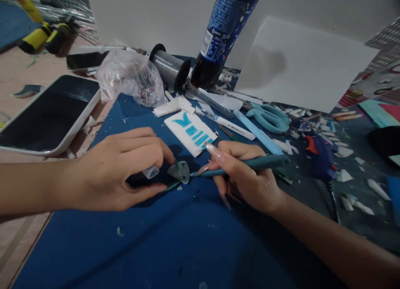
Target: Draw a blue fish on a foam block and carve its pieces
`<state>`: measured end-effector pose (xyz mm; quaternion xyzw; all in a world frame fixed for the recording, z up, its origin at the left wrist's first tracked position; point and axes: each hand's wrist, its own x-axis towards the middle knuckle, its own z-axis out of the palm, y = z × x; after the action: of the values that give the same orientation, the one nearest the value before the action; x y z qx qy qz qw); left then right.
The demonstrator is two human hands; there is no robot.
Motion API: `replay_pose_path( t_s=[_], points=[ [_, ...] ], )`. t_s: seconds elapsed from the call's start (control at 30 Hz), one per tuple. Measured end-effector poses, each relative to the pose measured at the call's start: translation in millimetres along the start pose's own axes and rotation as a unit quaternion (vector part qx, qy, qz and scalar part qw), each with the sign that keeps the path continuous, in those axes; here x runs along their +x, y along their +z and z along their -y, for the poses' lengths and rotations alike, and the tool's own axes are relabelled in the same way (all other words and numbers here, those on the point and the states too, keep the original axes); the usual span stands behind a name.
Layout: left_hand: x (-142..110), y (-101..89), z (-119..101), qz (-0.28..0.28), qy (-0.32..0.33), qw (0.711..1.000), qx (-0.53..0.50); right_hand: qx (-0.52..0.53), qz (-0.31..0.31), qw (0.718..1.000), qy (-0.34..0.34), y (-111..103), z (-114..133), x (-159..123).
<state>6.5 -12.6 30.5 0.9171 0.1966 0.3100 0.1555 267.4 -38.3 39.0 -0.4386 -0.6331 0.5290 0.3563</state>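
Observation:
My left hand (pixel 125 168) is closed, its thumb and fingertips about a small, translucent grey-blue rounded piece (pixel 180 172) with dark holes. A clear, crumpled-looking bit (pixel 151 171) shows under its curled fingers. In my right hand (pixel 246 176) is a teal pen-shaped tool (pixel 265 161), gripped like a pen. Its thin tip points left, at or very near the piece's right edge; contact cannot be told. Just behind lies a white card (pixel 190 133) with bright teal strokes. Both hands are low over the blue mat (pixel 175 239).
A white-rimmed dark tray (pixel 59 143) stands left. Behind are a plastic bag (pixel 128 74), a wire spool (pixel 170 66), a dark bottle (pixel 228 31), blue-handled scissors (pixel 270 117) and a white marker (pixel 236 128). A blue glue gun (pixel 323 158) and white scraps lie right.

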Motion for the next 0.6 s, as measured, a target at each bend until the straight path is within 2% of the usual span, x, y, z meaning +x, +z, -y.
replay_pose_path(
  t_s=[0.1, 0.37, 0.5, 0.6],
  points=[
    [-0.3, -0.6, -1.1, 0.0, 0.026, 1.0, 0.017, 0.019, -0.025, 0.999, 0.019, 2.9, 0.5, 3.5],
    [0.4, 2.0, -1.0, -0.003, 0.033, 0.999, 0.033, 0.034, 0.011, 0.998, 0.06, 9.5, 4.0, 10.2],
    [0.5, 2.3, -0.5, 0.0, 0.038, 0.999, 0.038, 0.008, -0.02, 0.999, 0.034, 8.2, 3.2, 9.3],
    [-0.3, 2.3, -0.9, 0.002, 0.032, 0.999, 0.031, 0.018, -0.01, 0.999, 0.029, 8.5, 2.5, 9.3]
  ],
)
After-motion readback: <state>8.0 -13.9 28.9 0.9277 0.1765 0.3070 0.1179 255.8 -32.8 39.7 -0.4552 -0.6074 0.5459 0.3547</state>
